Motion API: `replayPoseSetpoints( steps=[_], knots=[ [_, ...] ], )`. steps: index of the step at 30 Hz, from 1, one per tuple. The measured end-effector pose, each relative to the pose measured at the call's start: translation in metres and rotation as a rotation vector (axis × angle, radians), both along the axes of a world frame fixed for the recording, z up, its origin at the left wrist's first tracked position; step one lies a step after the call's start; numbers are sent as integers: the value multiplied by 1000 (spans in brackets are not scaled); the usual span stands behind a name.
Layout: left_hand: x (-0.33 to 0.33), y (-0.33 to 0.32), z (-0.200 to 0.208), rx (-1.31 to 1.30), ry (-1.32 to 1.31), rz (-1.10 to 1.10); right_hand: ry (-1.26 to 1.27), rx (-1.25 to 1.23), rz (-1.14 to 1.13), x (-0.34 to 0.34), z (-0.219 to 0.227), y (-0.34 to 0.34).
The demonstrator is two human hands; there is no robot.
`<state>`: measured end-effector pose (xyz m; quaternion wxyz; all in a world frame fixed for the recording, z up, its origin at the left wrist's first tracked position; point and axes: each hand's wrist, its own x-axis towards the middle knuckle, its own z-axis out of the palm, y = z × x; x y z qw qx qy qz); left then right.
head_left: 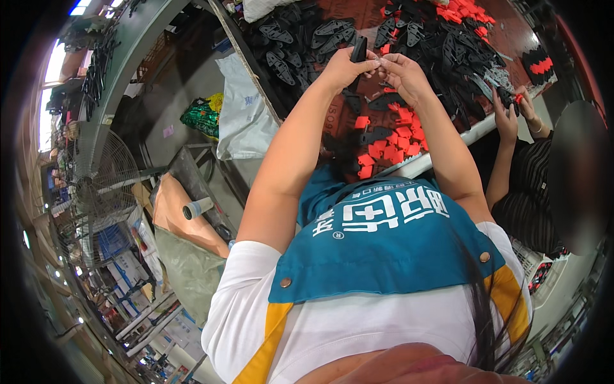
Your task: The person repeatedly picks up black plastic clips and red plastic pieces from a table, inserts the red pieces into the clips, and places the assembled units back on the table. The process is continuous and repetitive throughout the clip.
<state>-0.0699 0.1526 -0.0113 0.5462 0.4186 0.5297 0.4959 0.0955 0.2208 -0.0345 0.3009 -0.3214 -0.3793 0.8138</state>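
Note:
My left hand (340,69) is closed round a long black plastic part (359,52), which it holds upright over the table. Fingertips of my right hand (405,75) are pinched together and meet the left fingers beside that part. Whatever lies between them is too small to make out. Just below my hands, small red plastic pieces (401,136) are heaped near the table edge, with a few flat black parts (375,134) among them. Beyond and to the right spreads a big pile of similar black parts (451,67).
More red pieces (464,11) lie at the far side, and small metal pieces (500,78) on the right. A co-worker's hands (508,114) hold a black and red part there. Left of the table are a white sack (246,112) and a standing fan (96,185).

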Motion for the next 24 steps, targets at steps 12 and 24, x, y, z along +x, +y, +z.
replayPoseSetpoints(
  steps=[12, 24],
  knots=[
    [3, -3, -3, -147, 19, -17, -311, 335, 4, 0, -1, -3],
    [6, -4, 15, -70, -61, 17, -118, 45, 54, 0, 3, -5]
  ],
)
